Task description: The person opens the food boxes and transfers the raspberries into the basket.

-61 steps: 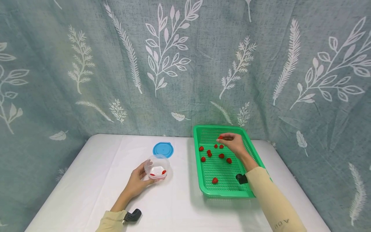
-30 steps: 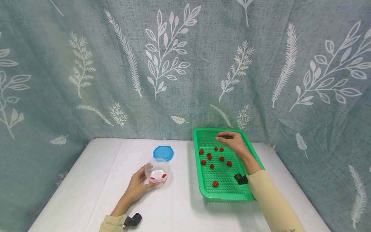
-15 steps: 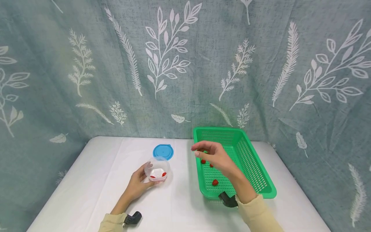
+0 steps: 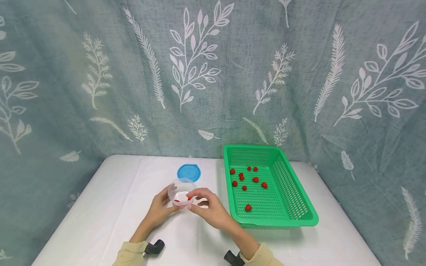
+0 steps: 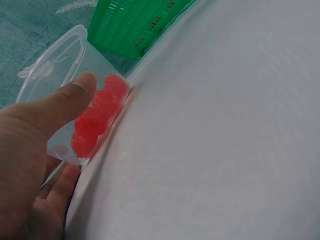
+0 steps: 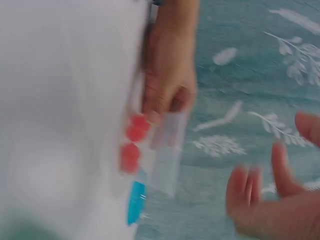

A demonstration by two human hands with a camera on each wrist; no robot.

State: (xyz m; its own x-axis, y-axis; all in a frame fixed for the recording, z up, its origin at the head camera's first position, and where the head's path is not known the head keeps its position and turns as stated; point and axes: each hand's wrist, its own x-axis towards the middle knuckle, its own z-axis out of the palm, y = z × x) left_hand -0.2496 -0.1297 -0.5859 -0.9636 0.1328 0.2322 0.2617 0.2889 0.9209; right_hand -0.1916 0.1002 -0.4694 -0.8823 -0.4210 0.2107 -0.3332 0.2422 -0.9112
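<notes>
My left hand grips a clear plastic tub on the white table, its thumb across the near wall in the left wrist view. Several red raspberries lie along the tub's bottom, seen through its side. At the tub's right side is my right hand, thumb and fingers apart, forefinger overlapping the rim in the head view. The right wrist view is blurred; there the right hand has its fingers spread, with nothing between them. More raspberries are scattered in a green mesh basket.
A round blue lid lies flat just behind the tub. The white tablecloth reaches back to a grey-green leaf-patterned curtain. The basket stands to the right of both hands, its near rim close to the right forearm.
My right hand let go of a raspberry, which now lies in the basket, then moved left from over the basket to the tub. The left hand and tub stayed put.
</notes>
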